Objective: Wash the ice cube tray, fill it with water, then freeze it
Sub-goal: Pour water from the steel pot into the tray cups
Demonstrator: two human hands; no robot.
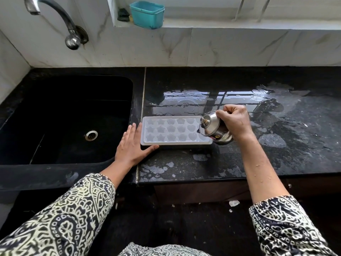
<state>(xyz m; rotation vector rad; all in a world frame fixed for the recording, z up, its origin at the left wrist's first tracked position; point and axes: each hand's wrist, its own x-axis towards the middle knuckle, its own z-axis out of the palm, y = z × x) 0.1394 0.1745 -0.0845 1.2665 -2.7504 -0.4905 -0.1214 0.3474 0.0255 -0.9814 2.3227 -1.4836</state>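
Note:
A translucent white ice cube tray [171, 131] with star, flower and heart moulds lies flat on the black counter, just right of the sink. My left hand [132, 145] rests flat against the tray's left end, thumb along its front edge. My right hand [235, 122] grips a small lidded steel pot [215, 129], tilted to the left over the tray's right end. The pot hides the tray's right corner. I cannot tell whether water is flowing.
A black sink [70, 119] with a steel drain [91, 135] lies at the left under a tap [55, 19]. The black counter [276, 135] is wet with puddles. A teal tub [147, 14] stands on the window ledge.

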